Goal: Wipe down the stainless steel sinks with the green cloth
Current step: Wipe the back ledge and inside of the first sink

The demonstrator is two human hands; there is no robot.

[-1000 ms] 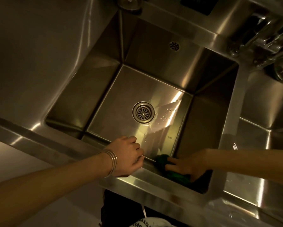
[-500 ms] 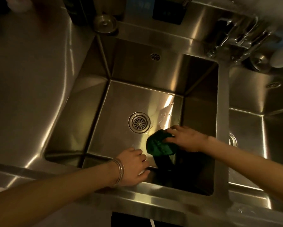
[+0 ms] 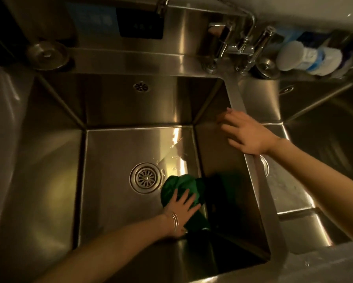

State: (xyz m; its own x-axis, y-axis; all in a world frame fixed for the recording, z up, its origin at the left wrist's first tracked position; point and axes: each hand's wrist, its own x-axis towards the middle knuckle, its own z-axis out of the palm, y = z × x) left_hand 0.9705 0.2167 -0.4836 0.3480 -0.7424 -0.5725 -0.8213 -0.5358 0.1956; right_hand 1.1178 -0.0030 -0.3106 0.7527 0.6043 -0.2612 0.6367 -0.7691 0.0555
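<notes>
Lying bunched on the left sink (image 3: 114, 201) floor just right of the drain (image 3: 145, 177), its long axis running from there toward the near right corner, the green cloth (image 3: 181, 188) is pressed by the flat-fingered left hand (image 3: 180, 209), while the right hand (image 3: 247, 135), grip wide and holding nothing, is rested on the divider (image 3: 261, 190).

Steel sink (image 3: 49, 180) with central drain (image 3: 145, 178); green cloth (image 3: 181, 189) on basin floor beside drain, water drops nearby. Round lid (image 3: 47, 55) and taps (image 3: 230, 45) on back ledge. Second basin (image 3: 322, 139) adjoining at right.
</notes>
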